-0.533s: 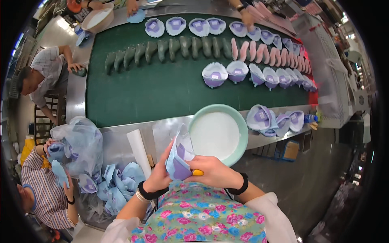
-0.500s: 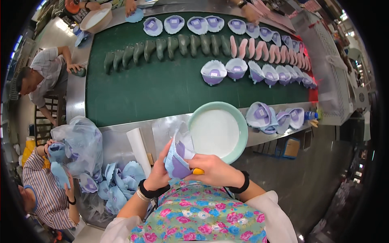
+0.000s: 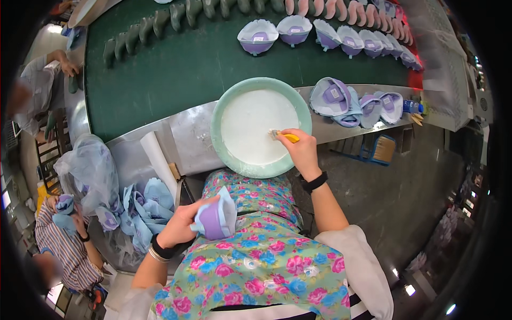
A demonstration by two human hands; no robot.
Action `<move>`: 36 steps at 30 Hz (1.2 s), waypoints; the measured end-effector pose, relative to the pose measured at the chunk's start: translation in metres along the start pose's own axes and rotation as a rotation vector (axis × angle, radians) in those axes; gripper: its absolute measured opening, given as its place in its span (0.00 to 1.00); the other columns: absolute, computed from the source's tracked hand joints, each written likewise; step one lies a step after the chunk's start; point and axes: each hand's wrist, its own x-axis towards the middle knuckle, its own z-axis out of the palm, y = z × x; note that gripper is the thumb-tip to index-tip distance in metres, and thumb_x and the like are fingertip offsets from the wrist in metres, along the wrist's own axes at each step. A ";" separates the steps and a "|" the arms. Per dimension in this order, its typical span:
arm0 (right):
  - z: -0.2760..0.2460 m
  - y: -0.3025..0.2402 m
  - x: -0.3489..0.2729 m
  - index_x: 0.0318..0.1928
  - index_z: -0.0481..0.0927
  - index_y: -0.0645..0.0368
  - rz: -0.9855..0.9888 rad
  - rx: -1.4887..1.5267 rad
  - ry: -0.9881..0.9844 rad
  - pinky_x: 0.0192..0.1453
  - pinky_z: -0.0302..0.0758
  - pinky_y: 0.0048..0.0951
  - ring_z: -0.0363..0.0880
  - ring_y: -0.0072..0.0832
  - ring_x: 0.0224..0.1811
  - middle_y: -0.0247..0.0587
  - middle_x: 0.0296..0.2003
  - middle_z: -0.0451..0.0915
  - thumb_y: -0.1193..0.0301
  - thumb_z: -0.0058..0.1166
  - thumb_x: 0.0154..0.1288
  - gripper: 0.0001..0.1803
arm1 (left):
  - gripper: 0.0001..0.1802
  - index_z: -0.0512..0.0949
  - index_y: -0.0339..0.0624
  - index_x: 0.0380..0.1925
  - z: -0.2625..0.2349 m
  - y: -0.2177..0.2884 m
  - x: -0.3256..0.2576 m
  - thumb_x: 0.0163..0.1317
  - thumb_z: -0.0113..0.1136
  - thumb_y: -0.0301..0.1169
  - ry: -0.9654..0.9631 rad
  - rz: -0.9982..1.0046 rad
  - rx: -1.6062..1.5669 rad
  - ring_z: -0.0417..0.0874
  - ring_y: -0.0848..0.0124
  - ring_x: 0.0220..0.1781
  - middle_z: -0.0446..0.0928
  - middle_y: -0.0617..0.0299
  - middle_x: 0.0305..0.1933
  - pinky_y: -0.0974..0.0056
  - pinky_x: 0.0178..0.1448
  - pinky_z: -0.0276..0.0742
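Observation:
My left hand [image 3: 184, 224] is closed around a light-blue and purple shoe upper [image 3: 214, 220], held low over my flowered apron [image 3: 256, 237]. My right hand [image 3: 304, 152] grips a small brush [image 3: 288, 137] by its yellow handle. Its bristle end is at the white liquid [image 3: 255, 125] in a pale green basin [image 3: 219, 128]; I cannot tell how deep it dips. The basin sits between my apron and the work line, its far rim reaching over the metal table edge.
Beyond the basin, a green belt [image 3: 176, 80] carries dark green shoe lasts [image 3: 161, 24], pink lasts and a row of uppers [image 3: 257, 38]. More uppers [image 3: 330, 96] rest right of the basin. To the left are a white roll [image 3: 158, 160], piled uppers [image 3: 157, 200] and two co-workers.
My right hand has left the shoe upper and reached forward to the basin with the brush. My left hand has lowered the upper toward my apron. The view has shifted.

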 end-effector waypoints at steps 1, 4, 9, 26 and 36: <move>0.007 0.008 0.000 0.35 0.83 0.62 -0.029 -0.013 -0.001 0.37 0.77 0.35 0.80 0.43 0.32 0.46 0.32 0.82 0.72 0.64 0.54 0.09 | 0.26 0.68 0.43 0.60 -0.001 -0.002 0.001 0.60 0.57 0.22 0.022 -0.071 -0.033 0.78 0.66 0.56 0.78 0.53 0.54 0.64 0.58 0.74; 0.025 0.033 0.008 0.37 0.83 0.62 -0.090 -0.047 -0.036 0.40 0.77 0.35 0.81 0.43 0.35 0.46 0.34 0.83 0.74 0.64 0.53 0.09 | 0.29 0.58 0.36 0.65 0.005 -0.028 0.008 0.64 0.52 0.23 0.211 -0.159 -0.328 0.69 0.68 0.62 0.68 0.58 0.61 0.62 0.67 0.63; 0.006 0.019 0.010 0.38 0.83 0.62 -0.069 -0.017 -0.017 0.44 0.78 0.32 0.82 0.40 0.39 0.47 0.36 0.83 0.76 0.64 0.53 0.10 | 0.32 0.54 0.43 0.69 0.022 -0.073 0.057 0.68 0.52 0.28 0.356 -0.115 -0.868 0.68 0.69 0.65 0.65 0.59 0.65 0.60 0.68 0.66; -0.068 -0.026 0.005 0.33 0.84 0.65 0.182 0.312 -0.060 0.32 0.75 0.20 0.80 0.17 0.26 0.38 0.24 0.83 0.72 0.67 0.55 0.09 | 0.33 0.57 0.51 0.70 0.041 -0.033 0.122 0.66 0.55 0.26 0.224 0.045 -0.772 0.68 0.68 0.67 0.65 0.65 0.66 0.58 0.69 0.66; -0.093 -0.083 -0.022 0.30 0.83 0.65 0.139 0.468 -0.234 0.30 0.73 0.19 0.77 0.14 0.24 0.36 0.21 0.81 0.72 0.68 0.54 0.09 | 0.34 0.58 0.50 0.69 0.039 -0.036 0.128 0.64 0.56 0.23 0.446 0.228 -0.502 0.74 0.72 0.57 0.73 0.65 0.57 0.63 0.60 0.74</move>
